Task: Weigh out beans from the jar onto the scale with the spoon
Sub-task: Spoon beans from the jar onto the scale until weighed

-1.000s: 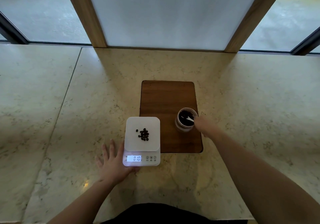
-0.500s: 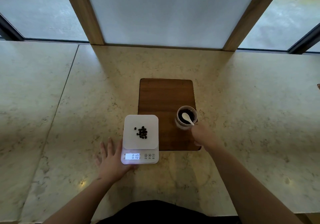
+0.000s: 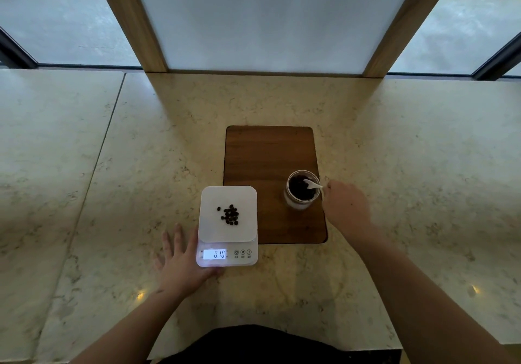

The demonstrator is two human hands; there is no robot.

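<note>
A white digital scale [image 3: 210,198] stands on the marble counter, its display reading 0.10. A small heap of dark beans [image 3: 230,215] lies on its platform. To its right, an open glass jar [image 3: 302,190] of dark beans stands on a brown wooden board [image 3: 267,152]. A white spoon [image 3: 311,184] has its bowl inside the jar. My right hand [image 3: 345,208], just right of the jar, grips the spoon's handle. My left hand [image 3: 180,262] lies flat with fingers spread, touching the scale's left front corner.
The pale marble counter [image 3: 112,180] stretches wide to both sides, with a seam on the left. Wooden posts and a white panel [image 3: 265,16] rise at the back edge. The counter's near edge runs just in front of my body.
The spoon's bowl has dipped back down among the beans in the jar after lifting slightly. My right hand shifted a little right of the jar. My left hand and the scale reading stayed the same.
</note>
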